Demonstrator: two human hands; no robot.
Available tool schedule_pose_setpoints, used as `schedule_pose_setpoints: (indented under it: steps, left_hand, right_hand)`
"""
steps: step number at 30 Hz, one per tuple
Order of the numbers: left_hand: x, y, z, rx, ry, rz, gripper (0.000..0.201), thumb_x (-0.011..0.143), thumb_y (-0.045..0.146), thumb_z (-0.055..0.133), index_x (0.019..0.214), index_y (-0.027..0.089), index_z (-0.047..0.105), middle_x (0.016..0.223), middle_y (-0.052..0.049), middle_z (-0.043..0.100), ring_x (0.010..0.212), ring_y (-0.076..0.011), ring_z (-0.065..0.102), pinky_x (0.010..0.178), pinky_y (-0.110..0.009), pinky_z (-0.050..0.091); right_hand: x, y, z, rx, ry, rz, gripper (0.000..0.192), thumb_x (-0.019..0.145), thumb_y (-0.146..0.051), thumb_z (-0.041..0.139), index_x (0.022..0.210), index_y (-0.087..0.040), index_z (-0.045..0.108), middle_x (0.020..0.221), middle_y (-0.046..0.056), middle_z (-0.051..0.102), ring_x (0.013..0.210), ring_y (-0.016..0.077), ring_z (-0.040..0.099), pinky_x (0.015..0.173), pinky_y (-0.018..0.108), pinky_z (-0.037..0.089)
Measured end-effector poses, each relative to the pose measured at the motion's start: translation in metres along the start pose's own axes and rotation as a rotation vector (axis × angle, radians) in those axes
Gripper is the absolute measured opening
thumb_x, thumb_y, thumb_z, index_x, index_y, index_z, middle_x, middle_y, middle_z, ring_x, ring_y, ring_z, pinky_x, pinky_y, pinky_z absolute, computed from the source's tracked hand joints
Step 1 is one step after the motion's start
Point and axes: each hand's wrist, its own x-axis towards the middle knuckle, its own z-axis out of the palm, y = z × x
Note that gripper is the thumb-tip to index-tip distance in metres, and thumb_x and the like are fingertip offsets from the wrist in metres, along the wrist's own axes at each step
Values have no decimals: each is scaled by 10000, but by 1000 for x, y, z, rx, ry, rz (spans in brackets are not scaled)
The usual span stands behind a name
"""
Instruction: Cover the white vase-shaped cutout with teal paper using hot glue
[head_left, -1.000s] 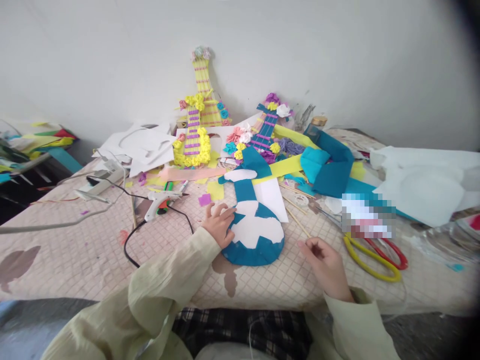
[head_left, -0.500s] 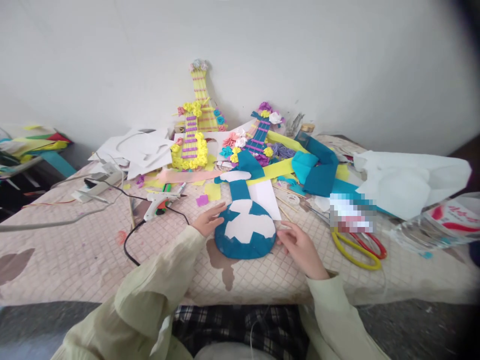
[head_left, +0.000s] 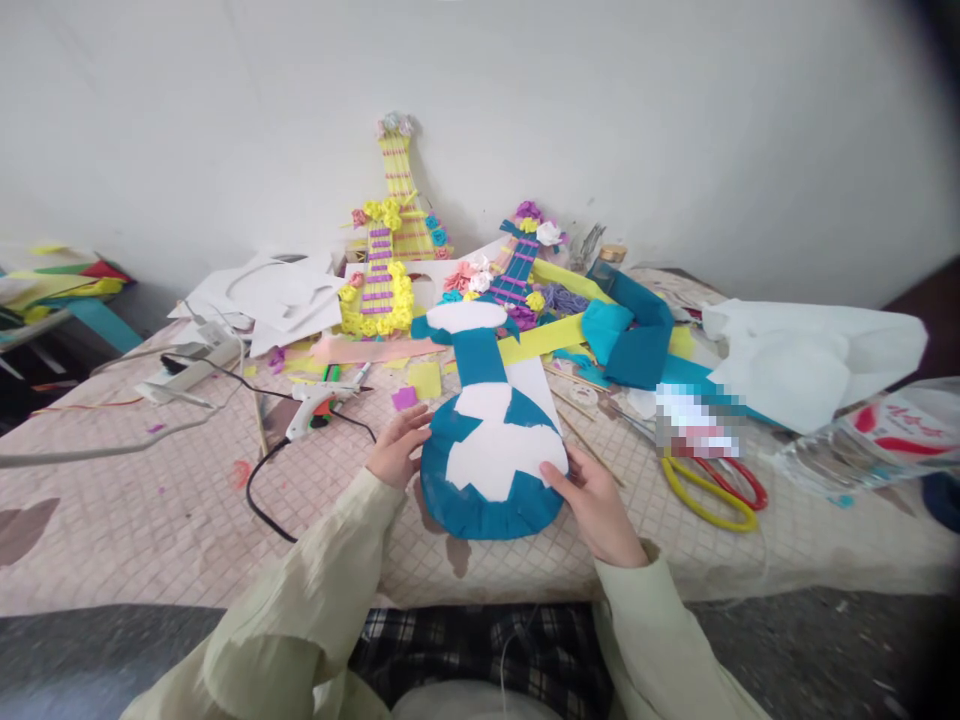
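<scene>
A guitar-shaped cutout (head_left: 484,445), blue foam with white card showing in patches, is tilted up off the table in front of me. My left hand (head_left: 396,448) grips its left edge. My right hand (head_left: 594,502) grips its right lower edge, thumb on the face. The cutout's neck points away toward the wall. Both sleeves are pale green.
A glue gun (head_left: 319,408) with a black cord lies left of my hands. Yellow and red scissors (head_left: 712,490) lie to the right. Finished flower-covered guitars (head_left: 382,285) lean at the wall. Foam sheets (head_left: 637,335), white paper (head_left: 810,360) and wooden sticks crowd the back.
My right hand came from the bare table to the cutout's right edge. Both hands then lifted and tilted the cutout up toward me.
</scene>
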Motion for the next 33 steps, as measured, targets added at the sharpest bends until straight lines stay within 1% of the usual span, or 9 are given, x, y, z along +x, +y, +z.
schedule_pose_setpoints:
  steps: [3, 6, 8, 10, 15, 21, 25, 29, 33]
  left_hand:
    - [-16, 2, 8, -95, -100, -18, 510, 536, 297, 745, 1013, 202, 593, 988, -45, 662, 850, -216, 627, 643, -285, 497]
    - [-27, 0, 16, -130, -163, 58, 511, 570, 337, 742, 1024, 168, 578, 1026, -68, 657, 976, -252, 593, 776, -316, 493]
    - [-31, -2, 19, -135, -147, 103, 521, 600, 360, 724, 1055, 171, 553, 1060, -70, 644, 1016, -257, 576, 824, -336, 483]
    - [-33, -4, 19, -117, -142, 131, 522, 614, 376, 713, 1065, 178, 540, 1074, -69, 638, 1029, -256, 569, 851, -348, 476]
    - [-30, -10, 18, -7, -124, 225, 495, 665, 420, 666, 1084, 198, 522, 1126, -66, 608, 1089, -250, 531, 878, -344, 462]
    - [-23, -20, 17, 17, -127, 268, 482, 700, 424, 630, 1106, 202, 495, 1187, -75, 567, 1144, -259, 489, 913, -359, 443]
    - [-21, -23, 17, 37, -133, 306, 462, 724, 415, 605, 1110, 190, 487, 1177, -82, 570, 1142, -252, 493, 955, -371, 411]
    - [-18, -21, 15, 35, -105, 280, 492, 709, 402, 619, 1128, 184, 481, 1222, -83, 540, 1176, -260, 460, 964, -373, 407]
    - [-15, -17, 13, -53, -110, 237, 497, 677, 361, 659, 1119, 198, 500, 1230, -64, 540, 1196, -257, 441, 995, -367, 384]
  right_hand:
    - [-5, -1, 2, 78, 56, -50, 541, 711, -382, 637, 1195, -182, 504, 1220, 81, 543, 1114, 228, 508, 923, 355, 447]
    - [-11, -5, -1, 128, -7, -62, 564, 748, -359, 606, 1266, -211, 438, 1302, 61, 469, 1192, 215, 443, 968, 343, 417]
    - [-14, -10, -4, 107, -76, -60, 604, 741, -332, 620, 1294, -222, 405, 1320, 52, 449, 1197, 210, 439, 969, 335, 422]
    - [-16, -13, -7, 34, -98, -62, 640, 719, -323, 641, 1301, -212, 399, 1300, 59, 471, 1176, 217, 461, 957, 341, 436]
    - [-15, -12, -4, -63, -16, -62, 684, 720, -374, 626, 1321, -176, 364, 1216, 97, 545, 1093, 231, 530, 923, 375, 456]
    - [-13, -4, -3, -23, -82, -56, 635, 728, -360, 624, 1288, -207, 368, 1241, 91, 525, 1097, 212, 529, 918, 337, 458]
    - [-12, 0, -1, -4, -57, -19, 668, 713, -352, 640, 1293, -191, 350, 1162, 103, 580, 1039, 219, 563, 891, 363, 473]
    - [-11, 0, 0, 55, -61, -2, 648, 704, -334, 653, 1280, -216, 381, 1180, 86, 570, 1052, 214, 554, 915, 368, 458]
    - [-12, 3, -4, 194, -108, -7, 538, 757, -352, 598, 1257, -231, 440, 1238, 72, 529, 1127, 218, 504, 954, 372, 429]
